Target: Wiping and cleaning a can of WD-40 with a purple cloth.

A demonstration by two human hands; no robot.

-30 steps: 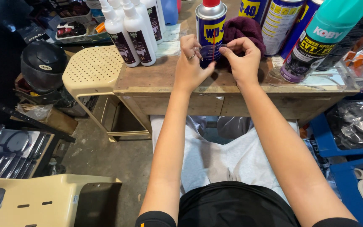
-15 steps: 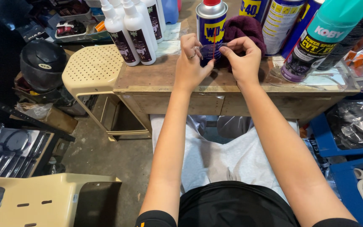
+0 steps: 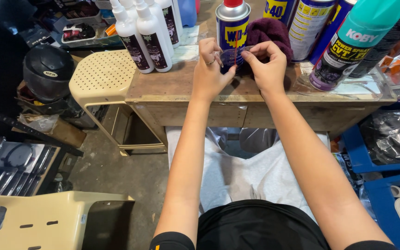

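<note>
Both hands are pinched on a thin red straw (image 3: 235, 50) wrapped in clear film, right in front of the blue spray can (image 3: 232, 28) at 12 o'clock on the wooden table (image 3: 172, 88). Straw stands upright; left hand (image 3: 210, 69) is nearer, right hand (image 3: 265, 65) grips the film's far edge.

Worn wooden surface (image 3: 172, 85) up top, plank front scuffed. Left of it stands a cream perforated plastic stool (image 3: 99, 76), touching its edge. Stained grey concrete floor (image 3: 116, 176) below. Another cream plastic chair (image 3: 38, 217) sits bottom left, blue crates (image 3: 371, 157) on the right.
</note>
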